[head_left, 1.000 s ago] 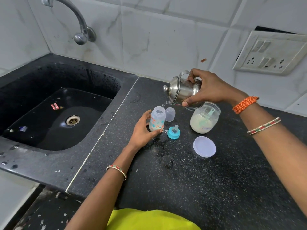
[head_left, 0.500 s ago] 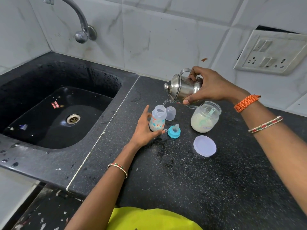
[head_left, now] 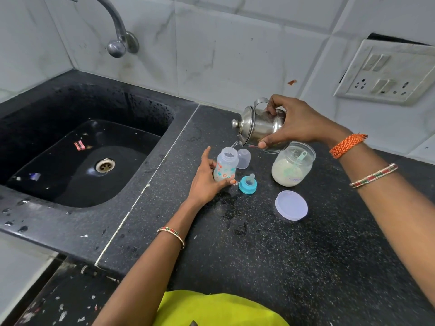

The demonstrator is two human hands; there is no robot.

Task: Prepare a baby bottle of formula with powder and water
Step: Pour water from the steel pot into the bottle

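Note:
A small clear baby bottle (head_left: 226, 167) with an orange and blue print stands open on the black counter. My left hand (head_left: 207, 182) grips its lower part from the left. My right hand (head_left: 294, 123) holds a steel kettle (head_left: 255, 124) tilted to the left, and a thin stream of water runs from its spout into the bottle's mouth. The blue teat ring (head_left: 247, 184) lies just right of the bottle. The clear bottle cap (head_left: 243, 158) stands behind it. An open jar of pale formula powder (head_left: 292, 168) with a green scoop inside stands under my right hand.
The jar's round lid (head_left: 291, 205) lies flat in front of the jar. A wet black sink (head_left: 70, 161) with a drain fills the left, a tap (head_left: 116, 47) above it. A socket panel (head_left: 388, 74) sits on the tiled wall at the right. Water drops lie near the bottle.
The kettle stays tilted over the bottle and water keeps running in. My left forefinger has lifted off the bottle. Both hands are otherwise in the same places.

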